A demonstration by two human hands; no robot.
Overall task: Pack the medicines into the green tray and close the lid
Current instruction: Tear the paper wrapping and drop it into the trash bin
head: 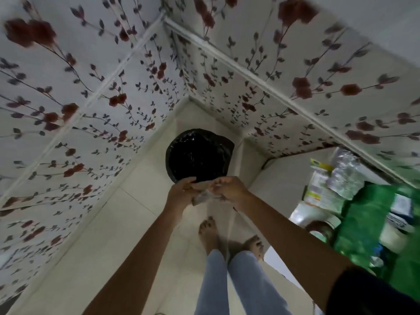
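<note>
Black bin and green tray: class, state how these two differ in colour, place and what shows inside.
The black bin is dark and round; the green tray is bright green. The bin stands on the floor in the corner ahead of both hands; the tray sits at the right edge. The bin's inside shows only its black liner; the tray holds packets.

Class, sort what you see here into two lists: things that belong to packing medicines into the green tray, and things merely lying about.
Belongs to the job:
- green tray
- medicine packets beside it
- left hand and right hand, both holding a small wrapper; contents unclear

Just lying about:
- bin with black liner, on the floor
- flowered wall covering
</note>
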